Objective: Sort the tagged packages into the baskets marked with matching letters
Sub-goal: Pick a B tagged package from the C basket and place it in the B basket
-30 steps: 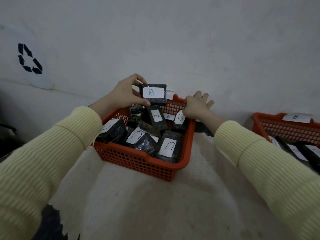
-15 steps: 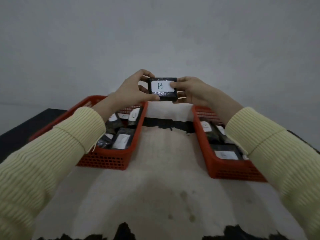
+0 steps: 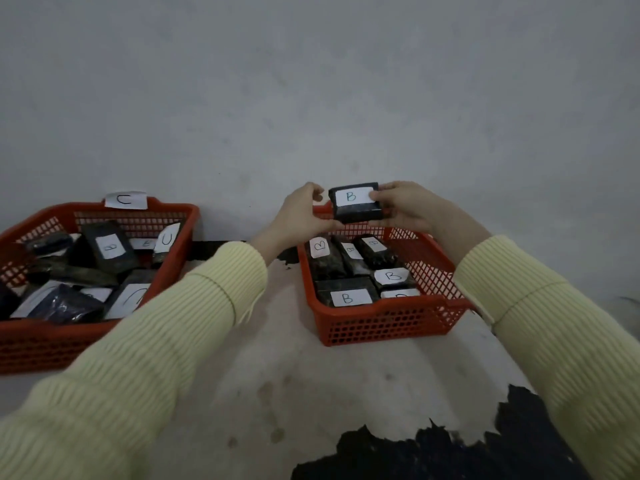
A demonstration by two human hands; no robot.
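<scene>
- The left hand [image 3: 300, 212] pinches the left end of the package [image 3: 358, 212], with the thumb along its lower edge and the fingers curled over its top corner.
- The right hand [image 3: 405, 206] pinches the right end of the same package. Its thumb lies on the right edge of the white label and its fingers are curled behind.
- The package is black and held between the two hands, clear of everything else. Its face is turned toward the camera and the label reads B.
- Just below the hands stands the right basket [image 3: 388, 323], red and latticed. The package hangs over its far end.
- Under the hands, inside that basket, lie B packages [image 3: 348, 289] side by side with their labels up. The near right one is partly hidden by the rim.
- Yellow ribbed sleeves [image 3: 194, 317] run back from both wrists toward the camera.
- Well to the left of the left hand is the left basket [image 3: 45, 344], with a C tag [image 3: 125, 200] on its far rim. It holds a loose pile of packages [image 3: 109, 245], some labelled B and some C.
- Both baskets stand apart on a pale counter [image 3: 277, 382], whose near edge shows chipped black patches.
- Beyond the hands rises a plain grey wall [image 3: 311, 98].
</scene>
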